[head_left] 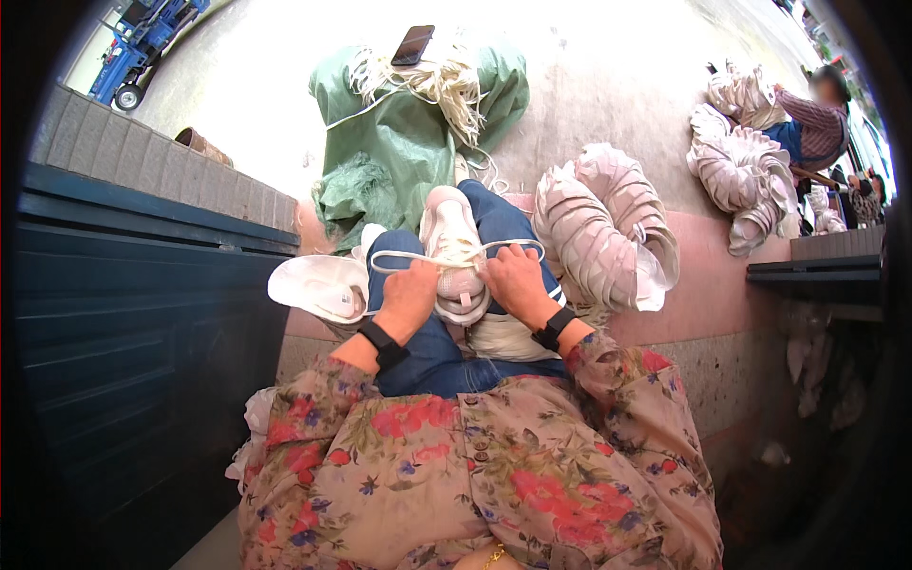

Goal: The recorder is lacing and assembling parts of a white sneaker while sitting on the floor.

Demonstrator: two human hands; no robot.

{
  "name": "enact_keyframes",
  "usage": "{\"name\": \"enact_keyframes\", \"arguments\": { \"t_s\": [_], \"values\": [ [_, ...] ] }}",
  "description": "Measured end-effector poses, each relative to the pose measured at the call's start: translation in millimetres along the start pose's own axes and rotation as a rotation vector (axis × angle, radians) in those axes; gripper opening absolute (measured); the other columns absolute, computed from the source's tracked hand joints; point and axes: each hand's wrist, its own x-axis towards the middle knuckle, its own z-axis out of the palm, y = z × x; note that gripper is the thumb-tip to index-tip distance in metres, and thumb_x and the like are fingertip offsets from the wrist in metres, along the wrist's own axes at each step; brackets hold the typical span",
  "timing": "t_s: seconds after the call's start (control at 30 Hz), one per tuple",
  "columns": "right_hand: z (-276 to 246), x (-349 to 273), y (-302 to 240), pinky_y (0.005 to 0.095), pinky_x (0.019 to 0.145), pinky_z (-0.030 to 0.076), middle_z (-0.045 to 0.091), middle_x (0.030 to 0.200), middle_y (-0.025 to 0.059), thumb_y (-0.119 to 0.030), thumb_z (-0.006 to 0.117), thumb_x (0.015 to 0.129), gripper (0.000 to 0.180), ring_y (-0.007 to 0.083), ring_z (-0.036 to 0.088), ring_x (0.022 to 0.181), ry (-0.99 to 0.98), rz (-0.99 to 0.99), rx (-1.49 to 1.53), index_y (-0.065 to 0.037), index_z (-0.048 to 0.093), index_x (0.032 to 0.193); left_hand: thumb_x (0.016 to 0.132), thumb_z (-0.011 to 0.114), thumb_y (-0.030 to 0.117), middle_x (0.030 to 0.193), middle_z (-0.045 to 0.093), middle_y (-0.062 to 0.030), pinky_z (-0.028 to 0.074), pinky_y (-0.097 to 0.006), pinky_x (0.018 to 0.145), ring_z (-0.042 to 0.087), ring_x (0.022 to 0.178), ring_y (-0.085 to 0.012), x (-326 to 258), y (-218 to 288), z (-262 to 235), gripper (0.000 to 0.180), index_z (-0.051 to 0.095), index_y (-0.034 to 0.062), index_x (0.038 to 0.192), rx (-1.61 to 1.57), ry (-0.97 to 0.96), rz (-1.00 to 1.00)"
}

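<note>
Between my knees lies a pale pink-white shoe upper [449, 223], its heel end toward me. A cream shoelace [404, 255] is threaded through it and spreads in a loop to each side over the tongue. My left hand [408, 293] is closed in a pinch on the lace at the left edge of the upper. On the right side, my right hand [516, 280] also pinches the lace, fingers bent close to the tongue. Another white shoe upper [318, 285] rests beside my left knee, opening upward.
Ahead stands a green sack [399, 142] topped with a bundle of cream laces [456, 90] and a phone [413, 45]. Nested shoe uppers [594, 218] curve at my right. A dark blue panel [142, 332] borders my left. Far right, a person [812, 128] sits by more uppers [746, 171].
</note>
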Motion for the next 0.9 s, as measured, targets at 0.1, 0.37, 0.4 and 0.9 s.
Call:
{"name": "enact_keyframes", "arguments": {
  "t_s": [0.1,0.37,0.4,0.9],
  "values": [
    [-1,3,-2,0.0371,0.069,0.034,0.053,0.076,0.0061,-0.018,0.056,0.072,0.011,0.0231,0.050,0.081,-0.015,-0.018,0.018,-0.008,0.058,0.073,0.079,0.054,0.022,0.072,0.055,-0.0120,0.047,-0.035,0.048,0.060,0.059,-0.0269,-8,8,-5,0.018,0.052,0.0042,0.077,0.031,0.013,0.018],
    [5,7,14,0.0346,0.070,0.037,0.056,0.078,0.0064,-0.011,0.052,0.069,0.012,0.0226,0.051,0.079,-0.024,-0.221,0.050,-0.008,0.057,0.079,0.069,0.053,0.009,0.071,0.053,-0.0091,0.047,-0.032,0.044,0.059,0.053,-0.0247,-3,4,6,0.009,0.051,0.0048,0.077,0.066,0.083,0.180],
    [4,9,13,0.0346,0.070,0.037,0.056,0.078,0.0064,-0.011,0.052,0.069,0.012,0.0226,0.051,0.079,-0.026,-0.219,0.050,-0.008,0.057,0.079,0.069,0.053,0.009,0.071,0.053,-0.0087,0.047,-0.031,0.044,0.059,0.052,-0.0238,-1,6,5,0.008,0.053,0.0050,0.076,0.128,0.060,0.212],
    [2,15,-3,0.0375,0.070,0.036,0.054,0.077,0.0089,-0.012,0.055,0.071,0.006,0.0246,0.051,0.079,0.185,-0.181,0.164,-0.007,0.055,0.074,0.070,0.055,0.012,0.097,0.051,-0.0075,0.038,-0.038,0.073,0.045,0.095,-0.0255,10,1,14,0.015,0.056,0.0040,0.083,-0.161,0.310,0.175]
  ]
}}
